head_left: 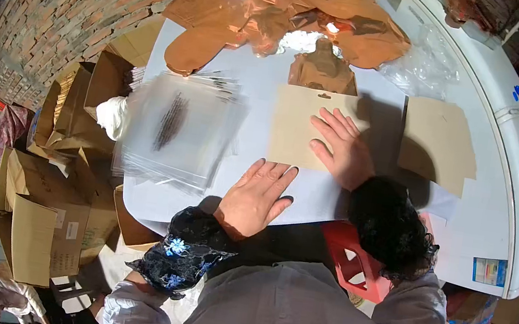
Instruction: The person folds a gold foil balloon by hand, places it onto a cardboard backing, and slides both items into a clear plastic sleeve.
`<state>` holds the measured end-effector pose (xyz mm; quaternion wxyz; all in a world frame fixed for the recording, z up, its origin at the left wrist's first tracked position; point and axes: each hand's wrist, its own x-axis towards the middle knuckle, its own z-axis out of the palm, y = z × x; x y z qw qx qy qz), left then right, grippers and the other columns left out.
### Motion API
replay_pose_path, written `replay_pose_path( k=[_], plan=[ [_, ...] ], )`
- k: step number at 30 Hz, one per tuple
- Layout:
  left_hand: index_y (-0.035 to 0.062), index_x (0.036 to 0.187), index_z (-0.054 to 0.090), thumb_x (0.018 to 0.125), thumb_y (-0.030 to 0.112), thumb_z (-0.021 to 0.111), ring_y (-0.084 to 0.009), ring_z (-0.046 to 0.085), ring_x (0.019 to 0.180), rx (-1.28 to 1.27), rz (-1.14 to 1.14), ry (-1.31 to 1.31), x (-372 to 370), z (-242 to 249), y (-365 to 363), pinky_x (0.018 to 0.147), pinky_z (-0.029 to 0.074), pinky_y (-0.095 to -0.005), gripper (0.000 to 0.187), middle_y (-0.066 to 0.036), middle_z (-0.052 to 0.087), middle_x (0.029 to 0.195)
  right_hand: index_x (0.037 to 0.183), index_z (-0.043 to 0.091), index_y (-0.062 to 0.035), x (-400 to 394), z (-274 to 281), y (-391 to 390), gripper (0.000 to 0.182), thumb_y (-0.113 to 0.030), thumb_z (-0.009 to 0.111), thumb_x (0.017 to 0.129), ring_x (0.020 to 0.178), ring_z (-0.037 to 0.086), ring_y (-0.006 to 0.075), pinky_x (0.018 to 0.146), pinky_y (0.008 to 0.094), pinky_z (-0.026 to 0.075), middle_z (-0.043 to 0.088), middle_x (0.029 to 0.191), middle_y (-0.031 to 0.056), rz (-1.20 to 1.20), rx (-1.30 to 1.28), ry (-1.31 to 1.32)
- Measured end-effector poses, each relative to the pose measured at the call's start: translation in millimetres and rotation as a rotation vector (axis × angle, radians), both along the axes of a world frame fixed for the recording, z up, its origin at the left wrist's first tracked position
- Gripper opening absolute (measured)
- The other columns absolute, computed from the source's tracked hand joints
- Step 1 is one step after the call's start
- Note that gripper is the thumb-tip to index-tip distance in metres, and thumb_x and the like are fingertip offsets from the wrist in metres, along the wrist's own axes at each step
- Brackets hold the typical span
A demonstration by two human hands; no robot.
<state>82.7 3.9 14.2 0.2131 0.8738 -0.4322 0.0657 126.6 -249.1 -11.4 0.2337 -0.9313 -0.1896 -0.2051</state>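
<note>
Cardboard lies beneath the spread right hand, while the left hand, also spread, rests near its seven o'clock edge.

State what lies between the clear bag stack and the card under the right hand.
Bare white tabletop, in the head view; the left hand lies nearer the wearer.

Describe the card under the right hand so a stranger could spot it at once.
On the white table, look in front of the brown sheets heaped along the far side. There a flat beige card lies under the right hand, with the left hand at its near edge. Unlike the beige cards to its right, it shows a small slot by its far edge.
</note>
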Motion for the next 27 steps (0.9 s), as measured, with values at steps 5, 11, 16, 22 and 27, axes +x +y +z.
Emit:
replay_pose_path(
  k=[5,11,16,22,27],
  plan=[
    [0.0048,0.124,0.065,0.094,0.016,0.063,-0.0328,0.064,0.108,-0.082,0.008,0.001,2.3,33.4,-1.0,0.095,0.051,-0.0419,0.032,-0.016,0.067,0.115,0.13,0.061,-0.0051,0.0,5.0,-0.4,0.046,-0.029,0.067,0.092,0.132,0.049,0.0436,0.113,0.0527,0.036,0.056,0.14,0.0209,0.015,-0.003,-0.001],
    [0.005,0.129,0.06,0.096,0.01,0.057,-0.0376,0.061,0.11,-0.322,-0.001,-0.096,74.7,27.8,-42.4,0.093,0.052,-0.0423,0.033,-0.018,0.062,0.122,0.128,0.061,-0.0012,2.6,0.5,-1.3,0.044,-0.026,0.064,0.093,0.132,0.05,0.0429,0.112,0.0533,0.037,0.056,0.139,0.0203,0.0,-0.036,-0.001],
    [0.0031,0.133,0.055,0.097,0.015,0.056,-0.0372,0.055,0.122,-0.253,0.02,-0.071,114.2,-20.7,-68.1,0.103,0.045,-0.0445,0.038,-0.018,0.059,0.13,0.132,0.056,-0.0001,5.5,1.0,-0.8,0.044,-0.019,0.06,0.093,0.132,0.049,0.0435,0.113,0.0516,0.036,0.056,0.14,0.0188,-0.036,0.041,0.029],
    [0.0034,0.133,0.057,0.096,0.016,0.058,-0.0339,0.055,0.123,-0.178,0.059,-0.183,111.5,-26.6,-68.0,0.103,0.045,-0.0434,0.039,-0.015,0.058,0.132,0.135,0.053,0.0009,7.8,2.5,-6.6,0.048,-0.016,0.06,0.091,0.133,0.047,0.0431,0.115,0.0502,0.034,0.055,0.139,0.022,0.005,0.079,0.107],
    [0.0049,0.131,0.058,0.096,0.016,0.059,-0.0327,0.056,0.121,-0.192,0.075,-0.208,109.8,-29.5,-68.3,0.103,0.044,-0.0427,0.037,-0.013,0.059,0.13,0.131,0.056,0.0026,9.5,1.8,-11.3,0.049,-0.019,0.065,0.088,0.133,0.047,0.042,0.115,0.0491,0.034,0.055,0.138,0.0241,0.073,-0.016,0.021]
  ],
)
